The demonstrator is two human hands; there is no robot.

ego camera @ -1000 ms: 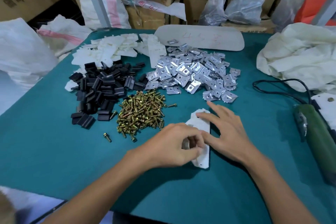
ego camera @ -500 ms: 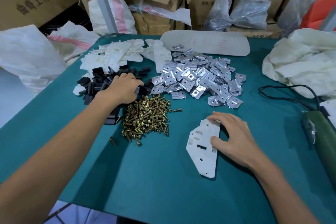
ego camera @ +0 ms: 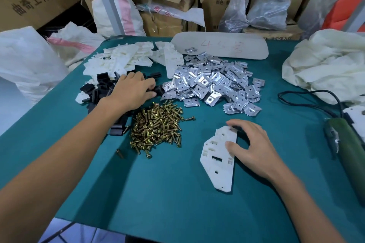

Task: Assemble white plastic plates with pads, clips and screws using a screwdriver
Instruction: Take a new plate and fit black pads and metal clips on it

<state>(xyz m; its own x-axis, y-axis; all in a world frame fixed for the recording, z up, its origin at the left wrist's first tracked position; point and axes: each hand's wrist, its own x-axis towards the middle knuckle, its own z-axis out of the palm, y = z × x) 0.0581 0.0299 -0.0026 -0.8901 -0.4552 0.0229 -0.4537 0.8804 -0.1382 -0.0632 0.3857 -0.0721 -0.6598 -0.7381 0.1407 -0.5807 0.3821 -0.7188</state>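
- The white plastic plate (ego camera: 218, 161) lies flat on the teal tabletop (ego camera: 158, 193), nearest the viewer, its long axis running away from the near edge.
- The right hand (ego camera: 251, 149) rests on the plate's right edge — thumb on its top face, index fingertip at its far corner, fingers spread and not closed around anything.
- Right of the plate, near the tabletop's right edge, lies a green screwdriver (ego camera: 347, 152) with a black cord (ego camera: 308, 94) looping away from it.
- Left of the plate and just beyond it sits a heap of brass screws (ego camera: 158, 126); one stray screw (ego camera: 119, 153) lies apart on the heap's near left.
- Farther left of the plate, the left hand (ego camera: 131, 90) rests on the pile of black pads (ego camera: 100, 89), fingers curled with the tips meeting at a black piece; whether it is gripped I cannot tell.
- Beyond the plate spreads a pile of shiny metal clips (ego camera: 213, 85).
- Farthest from the plate, behind the pads, lies a stack of more white plates (ego camera: 122, 57), and behind the clips a grey oval board (ego camera: 221, 47) with red writing.
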